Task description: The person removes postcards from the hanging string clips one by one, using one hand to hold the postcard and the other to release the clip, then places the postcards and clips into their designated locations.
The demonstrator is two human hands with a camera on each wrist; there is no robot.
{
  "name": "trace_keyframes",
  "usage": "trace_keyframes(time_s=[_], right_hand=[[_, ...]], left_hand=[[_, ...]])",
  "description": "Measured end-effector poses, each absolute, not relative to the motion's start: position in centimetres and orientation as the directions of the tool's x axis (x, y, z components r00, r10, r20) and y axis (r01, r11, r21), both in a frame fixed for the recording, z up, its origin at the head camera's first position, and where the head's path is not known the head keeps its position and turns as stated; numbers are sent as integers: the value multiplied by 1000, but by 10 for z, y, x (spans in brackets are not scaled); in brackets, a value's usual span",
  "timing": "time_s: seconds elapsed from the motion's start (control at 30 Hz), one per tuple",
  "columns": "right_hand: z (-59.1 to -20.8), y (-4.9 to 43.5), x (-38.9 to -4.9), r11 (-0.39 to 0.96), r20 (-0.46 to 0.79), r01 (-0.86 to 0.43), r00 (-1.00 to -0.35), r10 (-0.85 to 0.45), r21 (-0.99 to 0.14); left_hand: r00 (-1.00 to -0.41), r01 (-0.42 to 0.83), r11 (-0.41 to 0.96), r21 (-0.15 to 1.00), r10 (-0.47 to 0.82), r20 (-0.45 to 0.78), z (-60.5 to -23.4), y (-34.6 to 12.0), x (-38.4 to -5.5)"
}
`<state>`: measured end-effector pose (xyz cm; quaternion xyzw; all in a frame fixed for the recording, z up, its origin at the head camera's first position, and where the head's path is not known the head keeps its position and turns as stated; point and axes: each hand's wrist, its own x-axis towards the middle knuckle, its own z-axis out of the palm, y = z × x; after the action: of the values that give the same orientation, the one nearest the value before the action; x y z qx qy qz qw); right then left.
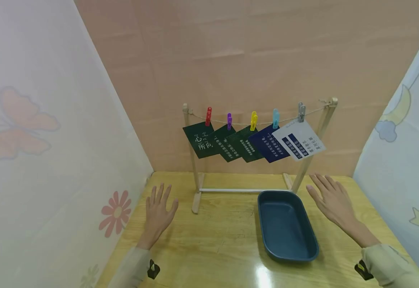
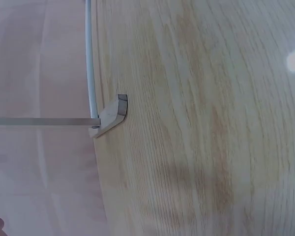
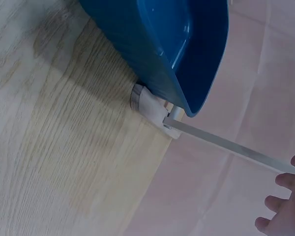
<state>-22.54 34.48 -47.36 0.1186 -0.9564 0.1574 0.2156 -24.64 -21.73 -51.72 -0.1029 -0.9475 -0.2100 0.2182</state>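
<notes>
My left hand (image 1: 159, 212), fingers straight and spread, is over the table left of a wooden rack (image 1: 195, 168); it holds nothing. On the other side my right hand (image 1: 333, 200), also with straight fingers and holding nothing, is just right of a dark blue plastic basin (image 1: 288, 224). Along the rack's string hang several cards, clipped by a red clothespin (image 1: 208, 117), a purple clothespin (image 1: 229, 121), a yellow clothespin (image 1: 254, 121), a light blue clothespin (image 1: 276, 119) and a grey clothespin (image 1: 301, 112). The leftmost card (image 1: 198, 139) is dark green; the rightmost card (image 1: 299, 140) is white.
The rack's foot (image 2: 113, 116) stands on the wood-grain table (image 1: 209, 236), with a white bar (image 1: 238, 190) low between the posts. Behind is a pinkish-tan backdrop (image 1: 231, 48). Pale printed sheets flank the table, the left sheet (image 1: 51, 208) bearing flowers and a butterfly.
</notes>
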Motion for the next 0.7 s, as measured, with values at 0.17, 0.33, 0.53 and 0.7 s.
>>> trace_keyframes(time_s=[0.17,0.33,0.53,0.7], right_hand=[[-475,337,-230,923,459,-311,-870,-180,-228],[-478,331,-231,918,470,-318,-864,-179,-236],[-471,328,-234,914,475,-318,-863,-170,-252],[-468,320,-240,914,503,-348,-840,-206,-208]], left_hand=[[-880,293,881,371,97,465,-517,-212,-248],[-856,308,890,335,106,506,-517,-214,-244],[-843,324,880,346,102,529,-513,-215,-243],[-863,306,875,376,87,498,-511,-211,-245]])
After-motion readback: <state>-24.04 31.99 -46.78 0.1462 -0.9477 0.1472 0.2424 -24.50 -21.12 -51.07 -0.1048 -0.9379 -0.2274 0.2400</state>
